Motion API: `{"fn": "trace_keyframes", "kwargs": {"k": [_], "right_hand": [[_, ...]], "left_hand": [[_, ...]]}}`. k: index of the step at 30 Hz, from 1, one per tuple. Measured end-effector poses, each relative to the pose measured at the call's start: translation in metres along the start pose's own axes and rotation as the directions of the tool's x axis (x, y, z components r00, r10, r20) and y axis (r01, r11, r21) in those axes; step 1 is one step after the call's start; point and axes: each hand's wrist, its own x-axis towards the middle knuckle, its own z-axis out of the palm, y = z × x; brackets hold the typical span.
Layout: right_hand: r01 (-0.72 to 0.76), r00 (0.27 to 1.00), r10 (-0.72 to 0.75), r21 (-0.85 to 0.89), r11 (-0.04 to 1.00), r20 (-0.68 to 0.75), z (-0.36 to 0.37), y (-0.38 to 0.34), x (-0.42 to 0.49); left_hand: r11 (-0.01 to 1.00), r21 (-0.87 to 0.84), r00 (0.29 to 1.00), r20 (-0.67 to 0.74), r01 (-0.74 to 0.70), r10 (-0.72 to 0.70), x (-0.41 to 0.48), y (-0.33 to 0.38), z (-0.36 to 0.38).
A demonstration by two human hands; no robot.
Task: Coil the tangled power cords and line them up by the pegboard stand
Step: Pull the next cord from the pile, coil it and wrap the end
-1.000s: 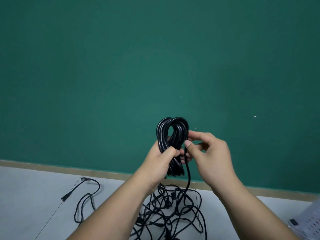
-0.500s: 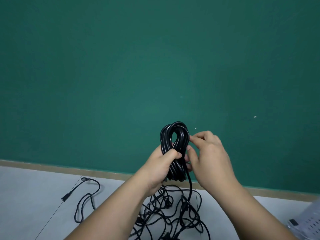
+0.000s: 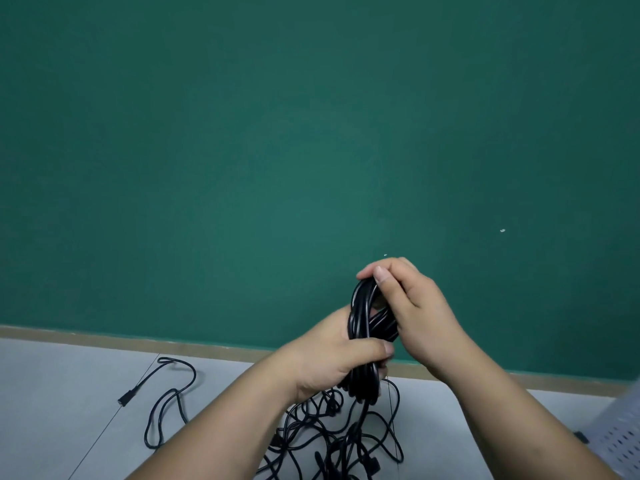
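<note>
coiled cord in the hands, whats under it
A tangle of loose black cords lies on the grey floor below the coiled cord. The left forearm covers part of the tangle, so its full spread is hidden.

I note bare grey surface (image 3: 52, 393) far left as passable. A loose cord (image 3: 172, 391) loops beside it; cord tangle (image 3: 332, 434) blocks centre, pegboard stand (image 3: 620, 441) the right corner, green wall (image 3: 311, 133) behind.
</note>
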Motion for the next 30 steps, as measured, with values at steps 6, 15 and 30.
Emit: {"fn": "trace_keyframes", "kwargs": {"k": [6, 15, 30], "right_hand": [[-0.192, 0.980, 0.174, 0.239, 0.952, 0.094, 0.000, 0.000, -0.007], [-0.402, 0.751, 0.325, 0.008, 0.915, 0.574, 0.008, 0.009, -0.019], [0.027, 0.879, 0.233, -0.529, 0.848, 0.417, 0.001, 0.018, -0.003]], "left_hand": [[0.967, -0.255, 0.985, -0.171, -0.025, -0.020, 0.005, -0.002, -0.003], [0.846, -0.356, 0.740, -0.670, -0.397, 0.065, 0.008, 0.014, -0.030], [0.884, -0.041, 0.453, -0.870, -0.465, 0.197, -0.003, 0.016, -0.075]]}}
